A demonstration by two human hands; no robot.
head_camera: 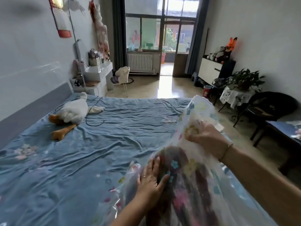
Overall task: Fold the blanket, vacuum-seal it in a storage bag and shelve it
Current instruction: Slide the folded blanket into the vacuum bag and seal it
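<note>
1. Bed [114, 136] w/ blue floral sheet carries everything; the work sits at its near edge.
2. Blanket [182, 201], dark multi-colour, is inside the clear flower-print storage bag [192, 168], near-right on the bed. Bagged, but prob. not yet sealed.
3. Left hand [151, 178]: grip flat, fingers spread, holding nothing. It presses the bag over the blanket, prob. to pin it & push air out.
4. Right hand [203, 136]: grip closed round bunched bag plastic, held above the sheet, prob. so the slack end stays up.
5. Farther left: plush goose [73, 111] & black cable [94, 118], well apart from the bag.
6. Far end: radiator [140, 61] under the window, doorway [166, 66] beside it.
</note>
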